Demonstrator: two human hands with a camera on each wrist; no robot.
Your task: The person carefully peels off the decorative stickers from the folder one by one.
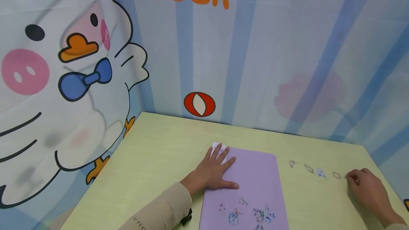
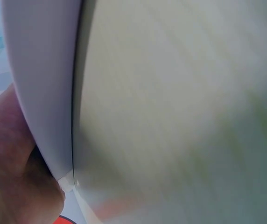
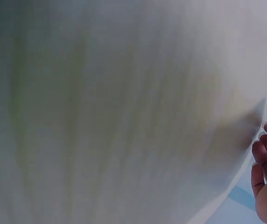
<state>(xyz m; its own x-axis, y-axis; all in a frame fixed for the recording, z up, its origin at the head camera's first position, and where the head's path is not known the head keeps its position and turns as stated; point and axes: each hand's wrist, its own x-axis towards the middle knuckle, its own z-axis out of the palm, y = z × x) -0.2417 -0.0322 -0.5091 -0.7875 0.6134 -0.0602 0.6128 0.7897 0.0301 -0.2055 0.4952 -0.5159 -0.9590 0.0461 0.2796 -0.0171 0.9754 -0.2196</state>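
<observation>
My left hand lies flat, fingers spread, on the purple sheet's far left, presumably to stop sliding. Floral pieces to its right on the counter, perhaps spaced for separateness. Right hand at their right end, fingertips together; can't tell if pinching one.

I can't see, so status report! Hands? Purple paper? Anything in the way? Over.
Left hand spread on purple paper. Right hand curled at table, grip unclear. Coloured pictures on paper's near part. Left fingers partly hide white patch.
</observation>
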